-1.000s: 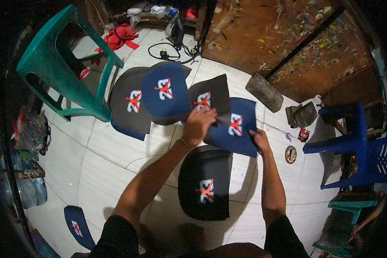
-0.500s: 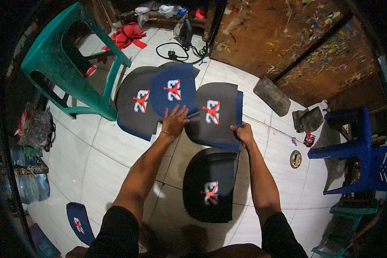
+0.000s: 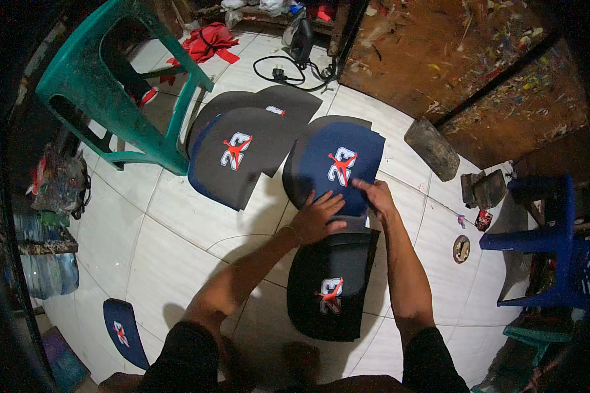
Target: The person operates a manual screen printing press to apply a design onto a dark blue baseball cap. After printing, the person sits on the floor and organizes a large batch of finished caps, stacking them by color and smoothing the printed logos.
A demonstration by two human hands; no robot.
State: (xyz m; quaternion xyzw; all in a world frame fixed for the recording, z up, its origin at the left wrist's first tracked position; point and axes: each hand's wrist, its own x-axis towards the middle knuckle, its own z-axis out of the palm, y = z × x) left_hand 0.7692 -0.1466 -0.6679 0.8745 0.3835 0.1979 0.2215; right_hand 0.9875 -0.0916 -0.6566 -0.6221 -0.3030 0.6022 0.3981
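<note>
A navy blue rounded fabric panel (image 3: 311, 160), with a white-and-red print, lies on top of a dark grey panel stack in the middle. My left hand (image 3: 320, 217) rests on its lower edge, fingers spread and slightly blurred. At its right edge my right hand (image 3: 377, 198) has the thumb over the cloth and the other fingers curled, gripping the edge. To the left, dark grey panels (image 3: 210, 154) with the same print lie overlapped, one largely covered. Closer to me lies a black panel stack (image 3: 314, 295), its far end beside my hands.
A green plastic stool (image 3: 111, 78) stands at the left, a single navy panel (image 3: 126, 331) at lower left. Far off are an iron (image 3: 299, 42) with its cord and red cloth (image 3: 210, 42). A stone block (image 3: 432, 149) and a blue plastic chair (image 3: 537, 242) are on the right.
The navy panel has moved from the left stack to the right onto the middle stack, uncovering a grey panel. My left hand moved right with it; my right hand stays near the stack's edge.
</note>
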